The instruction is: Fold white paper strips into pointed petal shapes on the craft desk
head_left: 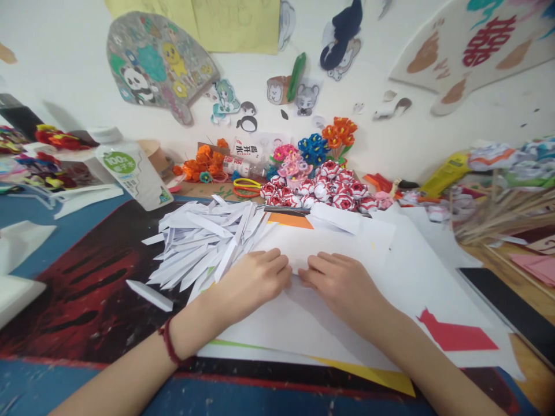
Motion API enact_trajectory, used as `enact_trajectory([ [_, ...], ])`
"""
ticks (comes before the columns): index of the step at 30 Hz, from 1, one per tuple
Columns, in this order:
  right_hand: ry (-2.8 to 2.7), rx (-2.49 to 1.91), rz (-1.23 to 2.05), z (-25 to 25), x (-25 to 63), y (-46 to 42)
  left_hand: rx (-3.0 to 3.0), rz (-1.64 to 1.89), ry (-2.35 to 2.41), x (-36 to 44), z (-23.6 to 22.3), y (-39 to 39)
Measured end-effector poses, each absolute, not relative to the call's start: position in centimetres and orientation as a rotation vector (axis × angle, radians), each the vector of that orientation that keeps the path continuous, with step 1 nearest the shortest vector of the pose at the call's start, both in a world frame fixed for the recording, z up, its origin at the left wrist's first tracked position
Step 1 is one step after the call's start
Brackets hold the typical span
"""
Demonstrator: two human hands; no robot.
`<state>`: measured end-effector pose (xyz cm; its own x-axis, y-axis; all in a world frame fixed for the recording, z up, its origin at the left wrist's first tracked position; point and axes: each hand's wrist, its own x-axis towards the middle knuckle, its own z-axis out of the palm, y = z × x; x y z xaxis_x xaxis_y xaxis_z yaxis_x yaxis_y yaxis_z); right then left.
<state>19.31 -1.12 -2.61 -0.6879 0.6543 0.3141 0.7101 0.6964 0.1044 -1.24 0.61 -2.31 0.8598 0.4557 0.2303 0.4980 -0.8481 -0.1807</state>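
Near the middle of the head view, my left hand (260, 278) and my right hand (342, 283) face each other with curled, pinched fingers. A thin strip of white paper (296, 270) seems to stretch between the fingertips; it barely stands out against the white sheets (329, 332) beneath. Both hands rest low over these sheets. Just left of and behind my left hand lies a heaped pile of folded white paper strips (203, 237). One loose folded strip (150, 294) sits apart on the dark mat. A dark red cord bracelet (168, 342) circles my left wrist.
Red-and-white paper flowers (325, 188) and colourful fuzzy flowers stand along the wall. A white bottle (132, 167) tilts at the left. A red paper scrap (459, 334) and a black phone-like slab (509, 309) lie at the right, near thin wooden sticks (507, 216).
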Motion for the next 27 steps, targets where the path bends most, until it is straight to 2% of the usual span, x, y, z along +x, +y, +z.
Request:
enact_trajectory([
  [16, -2.587, -1.313, -0.101, -2.76, 18.98, -1.38, -2.86, -0.236, -0.811, -0.96, -2.17, 0.31],
  [27, -2.639, -1.269, -0.313, -2.97, 18.69, -1.53, -2.88, -0.192, -0.767, -0.91, -2.02, 0.26],
])
